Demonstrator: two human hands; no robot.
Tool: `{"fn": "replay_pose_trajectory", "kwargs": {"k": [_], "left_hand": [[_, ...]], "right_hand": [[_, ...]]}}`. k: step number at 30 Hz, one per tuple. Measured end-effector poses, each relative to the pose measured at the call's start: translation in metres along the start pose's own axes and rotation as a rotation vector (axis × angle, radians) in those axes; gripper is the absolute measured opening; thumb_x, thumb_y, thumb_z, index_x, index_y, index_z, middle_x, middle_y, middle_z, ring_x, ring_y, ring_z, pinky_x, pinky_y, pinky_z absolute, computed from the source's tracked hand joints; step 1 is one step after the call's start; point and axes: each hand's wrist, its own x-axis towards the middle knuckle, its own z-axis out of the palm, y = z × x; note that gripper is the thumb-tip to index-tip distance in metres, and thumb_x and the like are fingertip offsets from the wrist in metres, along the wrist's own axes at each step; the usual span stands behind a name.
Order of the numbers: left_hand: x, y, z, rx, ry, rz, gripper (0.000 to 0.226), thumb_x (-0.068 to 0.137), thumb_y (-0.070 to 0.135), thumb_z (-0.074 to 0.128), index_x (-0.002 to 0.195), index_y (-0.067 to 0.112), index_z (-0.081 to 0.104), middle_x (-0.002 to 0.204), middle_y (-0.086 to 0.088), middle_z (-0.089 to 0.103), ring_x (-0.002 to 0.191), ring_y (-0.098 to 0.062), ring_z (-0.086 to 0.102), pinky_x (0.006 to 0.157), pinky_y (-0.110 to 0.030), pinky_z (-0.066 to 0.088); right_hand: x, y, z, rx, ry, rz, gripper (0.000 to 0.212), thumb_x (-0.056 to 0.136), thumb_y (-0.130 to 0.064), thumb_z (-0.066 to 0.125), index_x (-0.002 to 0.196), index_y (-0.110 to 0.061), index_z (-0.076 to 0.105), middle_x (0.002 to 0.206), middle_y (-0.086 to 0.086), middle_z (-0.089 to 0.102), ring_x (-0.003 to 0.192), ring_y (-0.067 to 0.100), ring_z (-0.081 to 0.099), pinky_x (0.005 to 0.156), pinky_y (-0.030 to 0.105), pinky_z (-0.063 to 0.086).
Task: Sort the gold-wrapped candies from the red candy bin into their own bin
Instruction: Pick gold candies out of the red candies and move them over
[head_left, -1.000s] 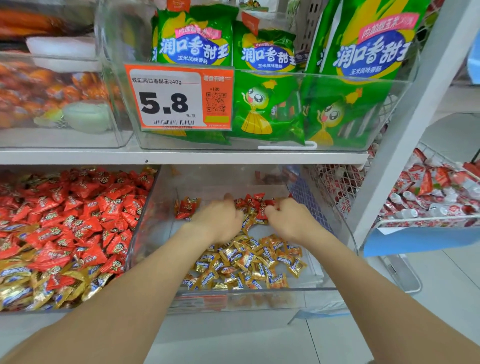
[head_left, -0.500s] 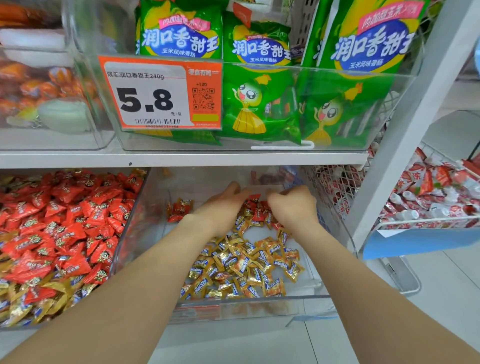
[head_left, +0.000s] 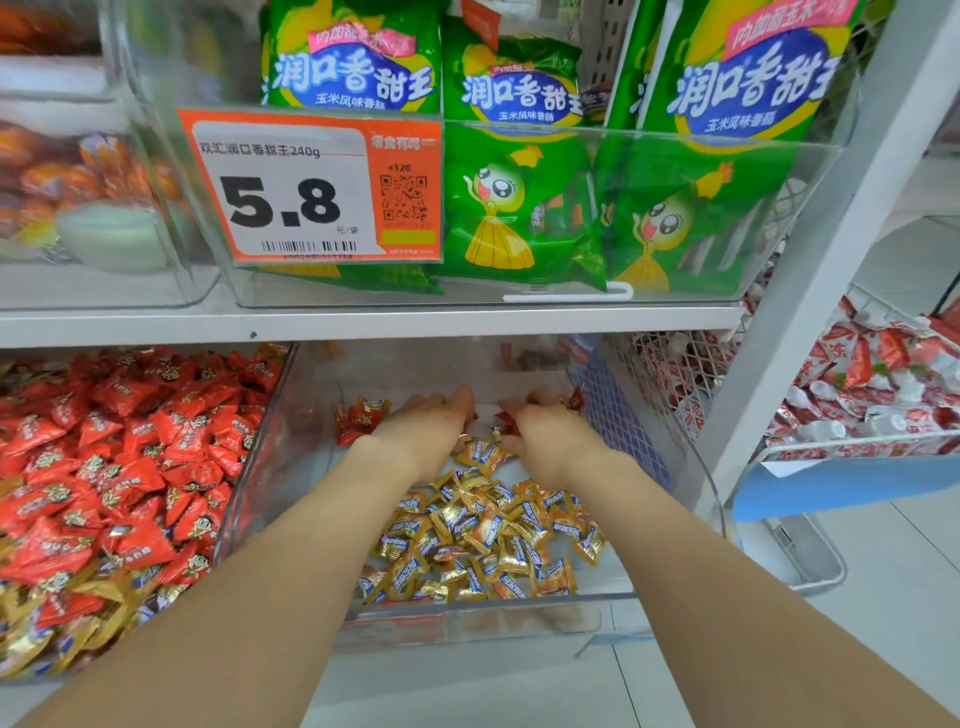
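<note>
Gold-wrapped candies (head_left: 483, 530), shiny, blue-labelled, lie heaped beneath my wrists; my left hand (head_left: 426, 434) rests flat, my right hand (head_left: 545, 439) clutches red candies (head_left: 508, 423).

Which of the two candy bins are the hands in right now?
The right bin, with gold candies piled at its front: left hand and right hand are at its back. The left bin is mostly red candies.

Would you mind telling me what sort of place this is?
Most likely a snack shop or supermarket aisle: an orange price tag reading 5.8 with a barcode, clear bins of loose red candies and gold-wrapped candies, and green snack bags on a white shelf.
</note>
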Motion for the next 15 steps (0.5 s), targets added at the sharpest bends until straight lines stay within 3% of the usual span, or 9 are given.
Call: {"fn": "replay_pose_trajectory", "kwargs": {"k": [4, 7, 11, 13, 15], "left_hand": [[-0.008, 0.003, -0.003, -0.01, -0.026, -0.017, 0.033, 0.106, 0.029, 0.06, 0.126, 0.014, 0.038, 0.118, -0.016, 0.058, 0.115, -0.033, 0.044, 0.101, -0.051, 0.046], [-0.012, 0.005, -0.006, -0.046, -0.072, -0.024, 0.037, 0.105, 0.031, 0.062, 0.125, 0.014, 0.036, 0.116, -0.016, 0.053, 0.111, -0.033, 0.047, 0.1, -0.051, 0.045], [-0.014, 0.007, -0.017, -0.081, -0.077, -0.012, 0.057, 0.105, 0.022, 0.062, 0.142, 0.007, 0.022, 0.1, -0.008, 0.046, 0.099, -0.032, 0.058, 0.081, -0.043, 0.046], [-0.015, 0.006, -0.023, -0.094, -0.087, -0.03, 0.07, 0.103, 0.009, 0.06, 0.155, 0.015, 0.014, 0.109, -0.008, 0.045, 0.087, -0.028, 0.058, 0.073, -0.042, 0.047], [-0.017, 0.004, -0.028, -0.076, -0.111, -0.048, 0.096, 0.095, -0.009, 0.057, 0.163, 0.037, 0.006, 0.131, -0.01, 0.035, 0.076, -0.027, 0.06, 0.061, -0.04, 0.052]], "right_hand": [[-0.002, 0.0, -0.002, -0.016, 0.013, 0.007, 0.035, 0.107, -0.028, 0.059, 0.139, -0.017, 0.056, 0.132, 0.016, 0.052, 0.112, 0.041, 0.063, 0.094, 0.047, 0.054], [-0.007, 0.001, -0.005, 0.043, 0.0, 0.002, 0.033, 0.104, -0.035, 0.062, 0.131, -0.016, 0.061, 0.121, 0.014, 0.065, 0.109, 0.036, 0.065, 0.09, 0.042, 0.055], [-0.016, 0.007, -0.011, 0.282, 0.037, 0.038, 0.034, 0.102, -0.04, 0.065, 0.124, -0.015, 0.068, 0.116, 0.007, 0.069, 0.106, 0.028, 0.065, 0.089, 0.036, 0.054], [-0.024, 0.008, -0.018, 0.492, 0.067, 0.071, 0.029, 0.104, -0.037, 0.063, 0.122, -0.015, 0.068, 0.097, 0.004, 0.068, 0.084, 0.024, 0.066, 0.07, 0.03, 0.052], [-0.033, 0.008, -0.022, 0.68, 0.069, 0.117, 0.022, 0.107, -0.033, 0.059, 0.111, -0.013, 0.067, 0.079, 0.003, 0.061, 0.061, 0.021, 0.06, 0.051, 0.026, 0.044]]}}
